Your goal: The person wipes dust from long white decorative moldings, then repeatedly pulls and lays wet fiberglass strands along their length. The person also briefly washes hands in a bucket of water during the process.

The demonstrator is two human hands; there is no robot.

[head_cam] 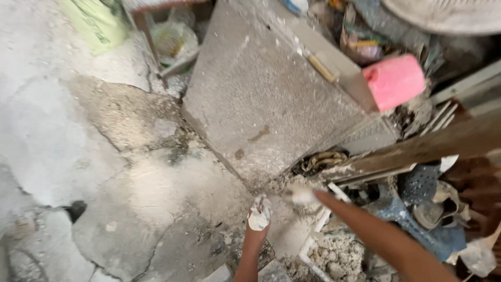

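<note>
Grey cracked concrete floor (78, 156) fills most of the head view. We see our left hand (259, 214) low centre, caked in white plaster or dust, fingers (261, 206) bunched narrow; whether it holds anything we cannot tell. Our right hand (301, 195) is blurred, also white-coated, reaching toward the bottom corner of a large dusty grey flat slab (261, 99) that leans over the floor; finger spread we cannot tell. A pink plastic canister (395, 81) lies near the slab's right edge. A coiled rusty chain (323, 160) sits just beside the slab's lower corner. A pile of pale rubble (336, 258) lies below the right forearm. A green sack (96, 23) is at the top left.
</note>
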